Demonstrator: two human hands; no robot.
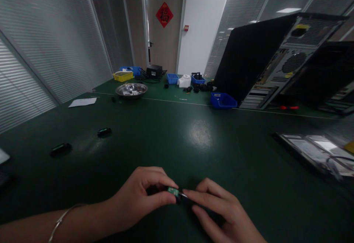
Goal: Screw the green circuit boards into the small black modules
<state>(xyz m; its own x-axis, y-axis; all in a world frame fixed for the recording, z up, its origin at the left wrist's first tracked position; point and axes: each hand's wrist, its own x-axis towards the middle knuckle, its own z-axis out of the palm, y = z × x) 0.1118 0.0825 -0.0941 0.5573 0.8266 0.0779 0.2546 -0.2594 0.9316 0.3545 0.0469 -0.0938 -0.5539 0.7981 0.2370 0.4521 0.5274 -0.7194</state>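
My left grip pinches the green board; my right grip is closed on a thin tool (tip blurred). Best I brace steadily, press lightly.

The one piece of writing that can be read is the black Chinese character 福 (a single large one, filling the middle), which stands on the red diamond-shaped sign on the wooden door. The pale label on the black electronics box is too small to make out, as are any markings on the red wall box beside the doorframe.
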